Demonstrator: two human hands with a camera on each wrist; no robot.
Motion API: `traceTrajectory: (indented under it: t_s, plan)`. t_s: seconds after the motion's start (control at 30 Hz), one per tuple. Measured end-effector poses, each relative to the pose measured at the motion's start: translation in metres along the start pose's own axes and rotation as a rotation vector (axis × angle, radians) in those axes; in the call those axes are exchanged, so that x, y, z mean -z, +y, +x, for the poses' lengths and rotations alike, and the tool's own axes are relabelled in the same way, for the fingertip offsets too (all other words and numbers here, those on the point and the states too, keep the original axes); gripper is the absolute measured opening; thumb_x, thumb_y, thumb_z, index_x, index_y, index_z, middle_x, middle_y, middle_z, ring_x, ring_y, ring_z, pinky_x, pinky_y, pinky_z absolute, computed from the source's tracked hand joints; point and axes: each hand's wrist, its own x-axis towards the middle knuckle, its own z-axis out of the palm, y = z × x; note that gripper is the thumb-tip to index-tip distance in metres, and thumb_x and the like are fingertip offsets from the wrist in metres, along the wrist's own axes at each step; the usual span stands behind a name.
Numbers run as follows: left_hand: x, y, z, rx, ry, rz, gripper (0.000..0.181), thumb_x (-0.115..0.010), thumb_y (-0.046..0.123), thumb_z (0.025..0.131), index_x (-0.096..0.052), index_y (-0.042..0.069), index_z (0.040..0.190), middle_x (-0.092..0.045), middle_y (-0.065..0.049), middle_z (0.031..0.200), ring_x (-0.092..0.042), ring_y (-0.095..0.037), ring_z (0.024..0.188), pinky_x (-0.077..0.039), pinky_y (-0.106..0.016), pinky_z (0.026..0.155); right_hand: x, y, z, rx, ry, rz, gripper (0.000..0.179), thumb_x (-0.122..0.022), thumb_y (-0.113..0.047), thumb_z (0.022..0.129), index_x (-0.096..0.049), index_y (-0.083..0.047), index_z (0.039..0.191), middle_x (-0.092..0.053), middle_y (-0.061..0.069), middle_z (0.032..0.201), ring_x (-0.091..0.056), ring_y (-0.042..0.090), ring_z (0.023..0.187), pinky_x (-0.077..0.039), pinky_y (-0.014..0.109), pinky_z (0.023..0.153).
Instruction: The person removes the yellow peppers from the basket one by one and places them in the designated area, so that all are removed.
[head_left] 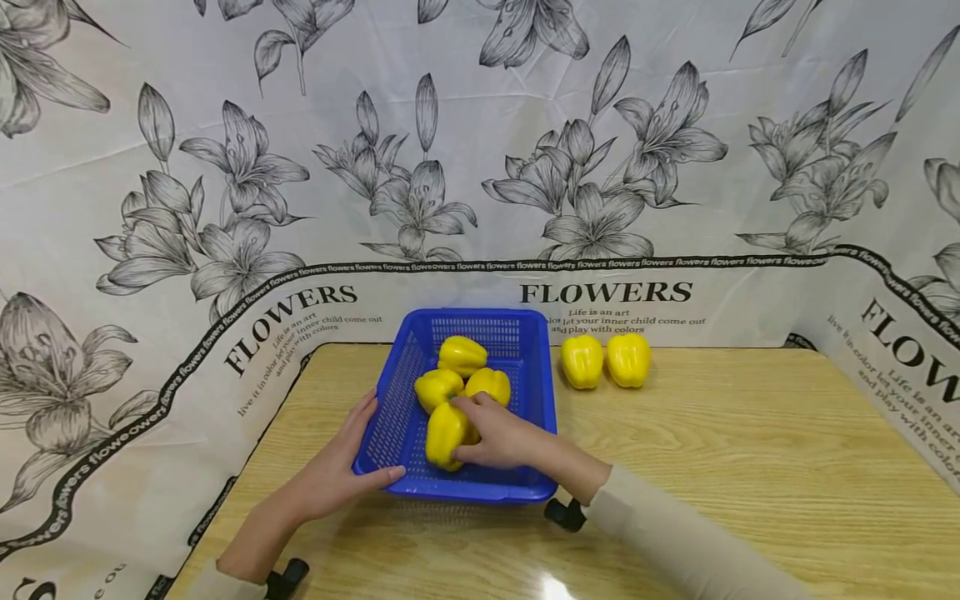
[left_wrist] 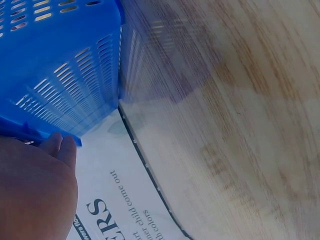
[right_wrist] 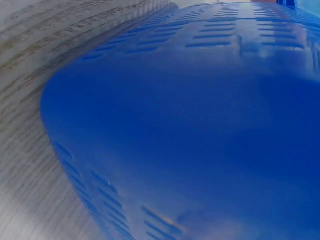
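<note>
- A white cloth (head_left: 450,217), printed with dark line-drawn flowers and lettering, is hung behind and beside the work area.
- The wood-grained table (head_left: 720,467) is bordered by it.
- A blue basket (head_left: 457,492) with slotted walls is set on the table.
- The basket's near-left corner is held by the left hand (head_left: 348,462), the thumb being laid on the near rim and the fingers along the left side.
- The front yellow pepper (head_left: 445,433) is pinched inside the basket between the thumb and fingers of the right hand (head_left: 498,433).
- Three more peppers (head_left: 462,357) can be seen grouped behind it in the basket.
- Two loose peppers (head_left: 628,361) are placed side by side right of the basket, near the table's far edge.
</note>
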Motion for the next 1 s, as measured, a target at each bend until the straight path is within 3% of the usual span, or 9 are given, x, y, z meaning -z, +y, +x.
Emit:
traceTrajectory:
  t_s: [0.13, 0.27, 0.57, 0.77, 1.0]
  plan:
    - [0.0002, 0.0001, -0.0003, 0.006, -0.003, 0.002, 0.108, -0.070, 0.060, 0.090, -0.005, 0.019, 0.166, 0.000, -0.003, 0.173, -0.018, -0.040, 0.154, -0.026, -0.069, 0.115, -0.0024, -0.0018, 0.0016, 0.021, 0.009, 0.055, 0.057, -0.065, -0.030, 0.102, -0.047, -0.008, 0.151, -0.050, 0.027, 0.143, -0.053, 0.034, 0.127, -0.048, 0.052, 0.103]
    - [-0.0003, 0.0005, -0.0008, 0.002, 0.002, -0.003, 0.108, -0.070, 0.059, 0.090, -0.006, 0.019, 0.166, -0.001, -0.003, 0.173, -0.017, -0.040, 0.154, -0.026, -0.069, 0.115, -0.0042, -0.0020, 0.0039, 0.031, 0.008, 0.082, 0.048, -0.061, -0.022, 0.104, -0.050, -0.012, 0.149, -0.056, 0.023, 0.138, -0.052, 0.035, 0.129, -0.047, 0.052, 0.103]
    - [-0.0005, 0.0021, -0.0012, 0.004, 0.001, 0.002, 0.107, -0.070, 0.060, 0.090, -0.007, 0.018, 0.166, 0.000, -0.002, 0.173, -0.016, -0.040, 0.155, -0.024, -0.069, 0.116, -0.0045, 0.0020, 0.0079, 0.069, -0.011, 0.122, 0.046, -0.065, -0.018, 0.102, -0.047, -0.010, 0.144, -0.066, 0.012, 0.122, -0.062, 0.023, 0.108, -0.051, 0.042, 0.092]
    - [-0.0005, 0.0023, -0.0007, 0.001, -0.001, 0.003, 0.106, -0.071, 0.056, 0.090, -0.007, 0.018, 0.166, -0.001, -0.003, 0.173, -0.017, -0.040, 0.155, -0.025, -0.070, 0.115, -0.0031, 0.0022, 0.0059, 0.074, -0.004, 0.198, 0.049, -0.066, -0.020, 0.101, -0.047, -0.006, 0.144, -0.064, 0.010, 0.128, -0.060, 0.020, 0.110, -0.052, 0.043, 0.094]
    - [-0.0012, 0.0016, -0.0007, 0.001, 0.002, 0.007, 0.105, -0.071, 0.054, 0.091, -0.008, 0.017, 0.166, -0.002, -0.007, 0.172, -0.017, -0.041, 0.154, -0.025, -0.071, 0.114, 0.0031, 0.0000, 0.0005, 0.137, 0.039, 0.302, 0.049, -0.064, -0.018, 0.102, -0.049, -0.006, 0.147, -0.060, 0.013, 0.138, -0.062, 0.031, 0.118, -0.054, 0.049, 0.098]
